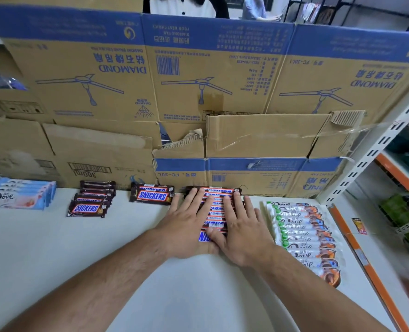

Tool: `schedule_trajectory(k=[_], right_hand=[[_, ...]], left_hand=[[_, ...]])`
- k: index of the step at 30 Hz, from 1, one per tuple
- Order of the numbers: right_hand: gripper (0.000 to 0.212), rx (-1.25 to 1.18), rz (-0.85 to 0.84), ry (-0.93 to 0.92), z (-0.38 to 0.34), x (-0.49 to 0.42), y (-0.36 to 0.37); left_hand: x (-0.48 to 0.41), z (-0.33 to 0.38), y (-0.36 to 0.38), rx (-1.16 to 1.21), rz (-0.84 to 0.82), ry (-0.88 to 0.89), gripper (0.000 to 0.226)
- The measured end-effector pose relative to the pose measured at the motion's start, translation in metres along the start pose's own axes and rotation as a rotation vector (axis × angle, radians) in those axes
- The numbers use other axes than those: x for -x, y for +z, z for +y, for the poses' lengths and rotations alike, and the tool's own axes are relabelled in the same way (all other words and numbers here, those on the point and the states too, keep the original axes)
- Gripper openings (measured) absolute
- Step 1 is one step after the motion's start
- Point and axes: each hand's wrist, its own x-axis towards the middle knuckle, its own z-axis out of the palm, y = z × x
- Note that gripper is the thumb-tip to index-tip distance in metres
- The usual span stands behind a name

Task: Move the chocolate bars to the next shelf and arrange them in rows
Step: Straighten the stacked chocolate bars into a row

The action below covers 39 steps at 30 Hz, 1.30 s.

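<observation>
Cardboard sheets (198, 92) stand flattened behind the white shelf (126, 248); at the right edge of the frame a wire basket (401, 227) holds green packets; mid-frame, brown Snickers bars (214, 213) with blue lettering lie overlapped in a row running front to back; left hand (186, 226) and right hand (244, 233) press flat on that row, fingers spread; white Dove bars (304, 238) lie just right of it.

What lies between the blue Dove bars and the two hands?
In the head view, two Snickers groups: a row of small bars and a short stack.
</observation>
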Motion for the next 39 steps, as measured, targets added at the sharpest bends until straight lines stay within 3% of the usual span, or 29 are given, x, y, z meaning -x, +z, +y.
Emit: schedule_trajectory(k=[3,6,8,12,16,20,23,26,30,39], right_hand=[[0.105,0.010,0.063,-0.020,-0.003,0.010,-0.003],[0.098,-0.025,0.211,-0.074,-0.006,0.025,-0.001],[0.098,-0.218,0.177,-0.029,-0.004,0.026,0.004],[0.094,-0.596,0.136,0.094,-0.003,0.015,0.002],[0.092,-0.600,0.106,0.157,-0.002,0.015,0.009],[0.097,-0.582,0.102,0.155,-0.002,0.019,0.019],[0.091,-0.612,0.130,0.141,-0.002,0.021,0.018],[0.088,-0.608,0.135,0.139,0.000,0.021,0.018],[0.090,-0.593,0.122,0.142,0.001,0.022,0.020],[0.087,-0.587,0.112,0.123,0.000,0.024,0.016]], left_hand=[[0.009,0.000,-0.006,0.113,0.047,-0.051,0.128],[0.032,0.000,-0.006,0.434,0.135,-0.244,0.132],[0.048,0.005,-0.001,0.683,0.182,-0.384,0.126],[0.054,0.015,0.016,0.879,0.257,-0.482,0.098],[0.049,0.019,0.012,0.759,0.361,-0.502,0.064],[0.047,0.021,0.014,0.651,0.370,-0.505,0.066],[0.052,0.023,0.021,0.707,0.418,-0.508,0.066],[0.056,0.023,0.026,0.792,0.500,-0.543,0.046],[0.054,0.022,0.030,0.722,0.539,-0.514,0.030],[0.053,0.023,0.030,0.734,0.526,-0.511,0.030]])
